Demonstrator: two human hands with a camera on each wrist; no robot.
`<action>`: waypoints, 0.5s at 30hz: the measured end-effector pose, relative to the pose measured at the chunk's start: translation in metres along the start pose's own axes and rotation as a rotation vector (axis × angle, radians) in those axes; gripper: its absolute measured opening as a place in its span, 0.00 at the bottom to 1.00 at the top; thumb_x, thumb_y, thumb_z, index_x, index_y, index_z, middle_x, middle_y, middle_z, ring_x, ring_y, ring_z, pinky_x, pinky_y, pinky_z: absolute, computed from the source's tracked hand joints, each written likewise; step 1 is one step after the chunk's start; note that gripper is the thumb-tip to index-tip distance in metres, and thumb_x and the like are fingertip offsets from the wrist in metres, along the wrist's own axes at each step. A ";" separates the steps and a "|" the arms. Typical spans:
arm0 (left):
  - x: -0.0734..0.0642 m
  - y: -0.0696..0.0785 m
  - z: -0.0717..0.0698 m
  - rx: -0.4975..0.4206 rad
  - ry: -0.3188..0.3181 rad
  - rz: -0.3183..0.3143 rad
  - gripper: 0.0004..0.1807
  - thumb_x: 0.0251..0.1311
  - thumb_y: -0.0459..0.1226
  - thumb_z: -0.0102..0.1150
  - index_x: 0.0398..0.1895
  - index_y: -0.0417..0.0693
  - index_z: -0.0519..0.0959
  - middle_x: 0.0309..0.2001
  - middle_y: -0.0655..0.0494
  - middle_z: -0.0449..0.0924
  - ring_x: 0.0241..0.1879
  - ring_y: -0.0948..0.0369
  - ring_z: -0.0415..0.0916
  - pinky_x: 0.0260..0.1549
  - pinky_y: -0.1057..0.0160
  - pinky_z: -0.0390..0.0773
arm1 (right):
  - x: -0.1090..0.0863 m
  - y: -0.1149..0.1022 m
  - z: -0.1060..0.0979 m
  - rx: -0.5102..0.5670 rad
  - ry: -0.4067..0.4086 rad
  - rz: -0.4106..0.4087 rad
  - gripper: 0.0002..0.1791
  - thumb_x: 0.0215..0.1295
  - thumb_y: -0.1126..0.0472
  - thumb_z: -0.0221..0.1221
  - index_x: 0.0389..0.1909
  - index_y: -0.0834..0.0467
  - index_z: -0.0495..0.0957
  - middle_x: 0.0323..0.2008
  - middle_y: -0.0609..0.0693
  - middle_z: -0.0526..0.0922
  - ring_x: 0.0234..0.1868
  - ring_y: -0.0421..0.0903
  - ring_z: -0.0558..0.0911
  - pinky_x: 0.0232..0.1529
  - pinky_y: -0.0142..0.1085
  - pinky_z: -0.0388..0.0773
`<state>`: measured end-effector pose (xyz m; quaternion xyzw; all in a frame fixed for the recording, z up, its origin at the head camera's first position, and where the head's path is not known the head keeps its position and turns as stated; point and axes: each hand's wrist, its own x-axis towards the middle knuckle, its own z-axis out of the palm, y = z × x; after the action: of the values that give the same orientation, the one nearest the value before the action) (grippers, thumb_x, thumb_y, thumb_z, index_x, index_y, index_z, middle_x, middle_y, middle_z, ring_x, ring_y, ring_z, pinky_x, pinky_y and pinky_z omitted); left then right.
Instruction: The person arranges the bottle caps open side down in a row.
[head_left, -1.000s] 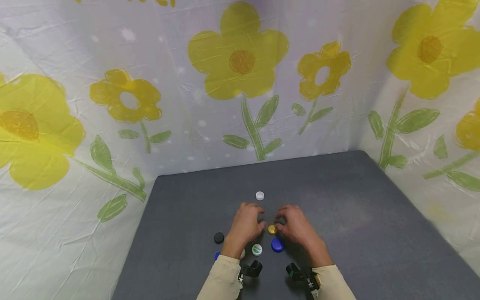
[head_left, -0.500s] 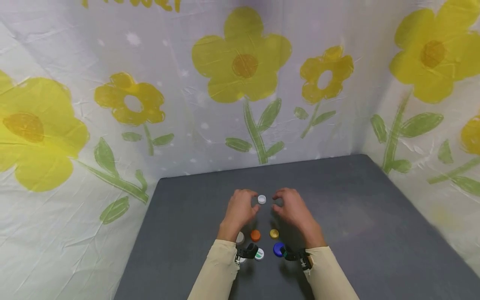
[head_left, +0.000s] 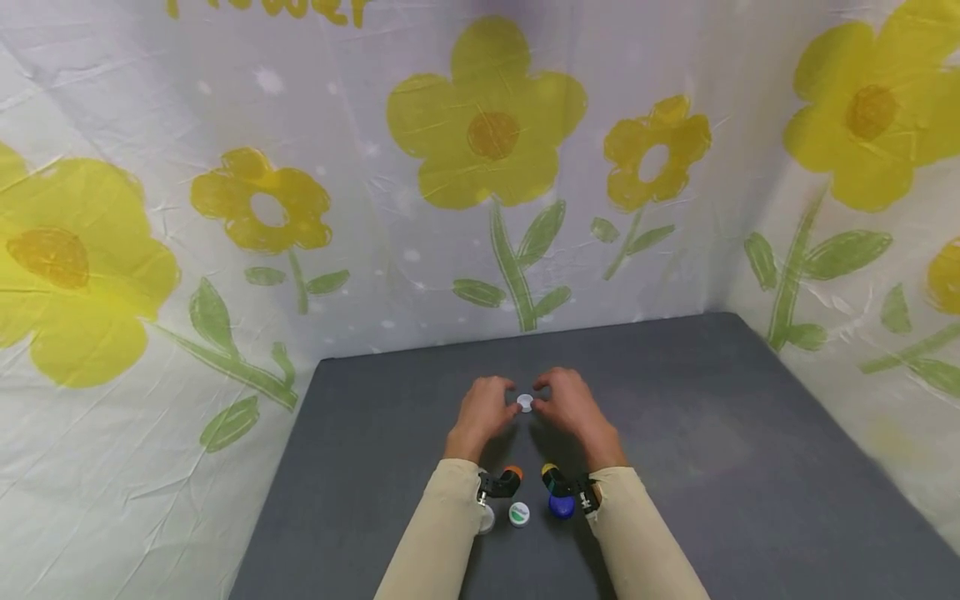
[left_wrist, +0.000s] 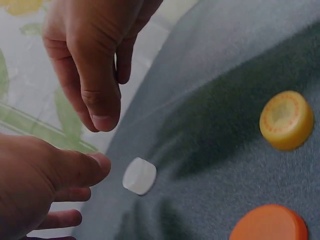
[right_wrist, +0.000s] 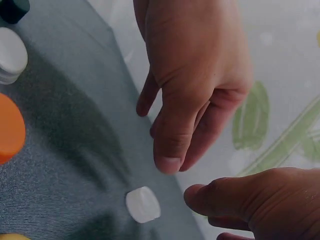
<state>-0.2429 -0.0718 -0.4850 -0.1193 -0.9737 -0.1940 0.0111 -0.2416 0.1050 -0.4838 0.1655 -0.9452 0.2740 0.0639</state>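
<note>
A small white bottle cap (head_left: 525, 403) lies on the dark grey table, with its hollow side up in the head view. My left hand (head_left: 482, 412) hovers at its left side, fingers bent loosely forward. On the other side my right hand (head_left: 572, 404) faces it in the same pose, thumb tip overlapping the cap's edge in the head view. Both wrist views show the white cap (left_wrist: 140, 176) lying just apart from the fingertips, and neither hand holds anything. In the right wrist view the right hand (right_wrist: 260, 202) comes in low, the left hand (right_wrist: 195, 75) from above.
Nearer my body are an orange cap (left_wrist: 270, 225), a yellow cap (left_wrist: 286, 121), a blue cap (head_left: 561, 507) and a white cap with green print (head_left: 519, 514). A black cap (right_wrist: 14, 10) shows in the right wrist view. Behind the table hangs a flowered curtain (head_left: 360, 250).
Both hands have moved away from beside the yellow cap, forward to the white cap, and closed in on it from either side. The orange cap has come into view behind them.
</note>
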 end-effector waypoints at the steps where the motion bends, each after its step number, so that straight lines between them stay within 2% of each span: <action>1: 0.001 -0.001 0.001 -0.004 -0.005 -0.005 0.20 0.60 0.45 0.70 0.55 0.50 0.84 0.54 0.51 0.84 0.56 0.51 0.80 0.51 0.49 0.80 | 0.002 0.001 0.002 0.006 -0.008 0.013 0.13 0.57 0.61 0.71 0.42 0.61 0.87 0.46 0.57 0.86 0.51 0.60 0.83 0.52 0.54 0.78; 8: 0.008 -0.006 0.010 -0.029 -0.032 -0.039 0.20 0.60 0.43 0.70 0.54 0.47 0.84 0.54 0.50 0.85 0.56 0.51 0.80 0.52 0.48 0.79 | 0.010 0.007 0.013 0.036 -0.060 0.084 0.15 0.55 0.63 0.72 0.44 0.61 0.86 0.47 0.57 0.87 0.52 0.58 0.83 0.52 0.53 0.79; 15: 0.016 -0.010 0.020 -0.023 -0.053 -0.066 0.18 0.61 0.42 0.69 0.53 0.47 0.85 0.53 0.50 0.85 0.55 0.52 0.80 0.53 0.49 0.79 | 0.015 0.012 0.023 0.017 -0.103 0.127 0.15 0.56 0.60 0.73 0.44 0.60 0.87 0.43 0.55 0.88 0.48 0.57 0.84 0.50 0.51 0.80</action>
<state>-0.2602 -0.0699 -0.5064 -0.0922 -0.9748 -0.2020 -0.0225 -0.2601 0.0979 -0.5059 0.1196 -0.9535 0.2767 -0.0038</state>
